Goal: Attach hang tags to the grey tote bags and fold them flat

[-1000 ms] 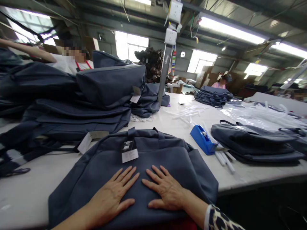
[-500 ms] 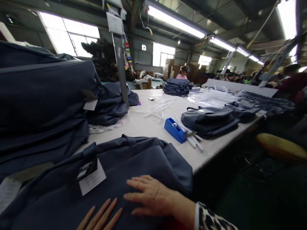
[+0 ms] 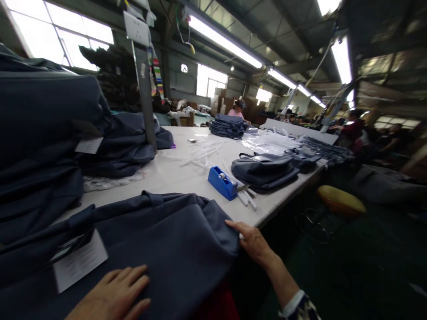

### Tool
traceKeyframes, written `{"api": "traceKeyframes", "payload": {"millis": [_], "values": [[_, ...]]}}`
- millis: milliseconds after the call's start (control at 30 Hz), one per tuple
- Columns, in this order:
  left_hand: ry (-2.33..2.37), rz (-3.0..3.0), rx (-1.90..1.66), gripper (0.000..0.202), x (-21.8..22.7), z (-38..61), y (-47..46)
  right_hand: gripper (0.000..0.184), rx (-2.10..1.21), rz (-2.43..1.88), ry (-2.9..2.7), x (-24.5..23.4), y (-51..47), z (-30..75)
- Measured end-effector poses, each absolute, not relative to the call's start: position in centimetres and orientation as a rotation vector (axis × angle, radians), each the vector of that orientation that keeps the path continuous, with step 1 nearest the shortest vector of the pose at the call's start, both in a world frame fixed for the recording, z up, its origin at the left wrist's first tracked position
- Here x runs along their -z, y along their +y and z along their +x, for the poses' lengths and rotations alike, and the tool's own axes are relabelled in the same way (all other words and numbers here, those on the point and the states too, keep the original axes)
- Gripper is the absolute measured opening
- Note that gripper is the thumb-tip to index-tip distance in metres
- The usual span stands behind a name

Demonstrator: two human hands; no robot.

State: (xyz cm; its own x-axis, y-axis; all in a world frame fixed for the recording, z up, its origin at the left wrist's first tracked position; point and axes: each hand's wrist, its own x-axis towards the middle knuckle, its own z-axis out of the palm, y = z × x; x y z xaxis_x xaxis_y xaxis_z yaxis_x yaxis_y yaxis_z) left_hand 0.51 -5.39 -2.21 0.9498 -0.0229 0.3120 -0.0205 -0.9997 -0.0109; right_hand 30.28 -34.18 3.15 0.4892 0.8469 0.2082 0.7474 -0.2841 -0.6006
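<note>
Navy bag point(image 3: 167, 240) lies on the white table point(image 3: 182, 180), on the near side of the blue tape dispenser point(image 3: 222, 184), with a printed tag point(image 3: 82, 260) on its front. On that same near side, the left hand point(image 3: 116, 289) rests on the bag, fingers slightly apart, clamped on nothing. Nearer than the dispenser and slightly right of it, the right hand point(image 3: 251, 240) touches the bag's end; whether it pinches the fabric, I cannot tell.
</note>
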Motion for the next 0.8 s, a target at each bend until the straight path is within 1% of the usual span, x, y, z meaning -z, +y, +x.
{"api": "traceKeyframes", "payload": {"millis": [67,133,200,267,333,433,533,633,800], "values": [[0.158,-3.038,0.636,0.049,1.4,5.3,-7.5,0.061,-0.112,-2.151,-1.306,-3.0,-33.8,30.1],[0.276,-2.949,0.790,0.064,1.8,9.3,-9.5,0.051,-0.051,-2.211,-1.289,-2.5,-33.8,30.0],[0.328,-2.885,0.918,0.071,3.3,12.0,-10.7,0.044,-0.013,-2.257,-1.264,-1.7,-33.8,29.9],[0.323,-2.881,0.969,0.074,5.1,13.2,-10.8,0.043,-0.015,-2.284,-1.240,-1.1,-33.8,29.9],[0.291,-2.924,0.938,0.076,6.3,13.2,-10.4,0.046,-0.058,-2.292,-1.227,-1.3,-34.1,29.9],[0.240,-3.044,0.810,0.074,5.6,12.0,-10.5,0.048,-0.233,-2.251,-1.278,-3.6,-35.1,30.5],[0.203,-3.200,0.612,0.074,3.6,11.3,-11.3,0.036,-0.392,-2.143,-1.361,-7.0,-34.8,32.9],[0.152,-3.307,0.455,0.077,2.4,11.4,-11.8,0.032,-0.247,-2.132,-1.339,-8.8,-31.4,35.1],[0.124,-3.343,0.417,0.082,2.3,11.3,-12.0,0.030,-0.223,-2.157,-1.605,-8.0,-23.5,35.1]]}}
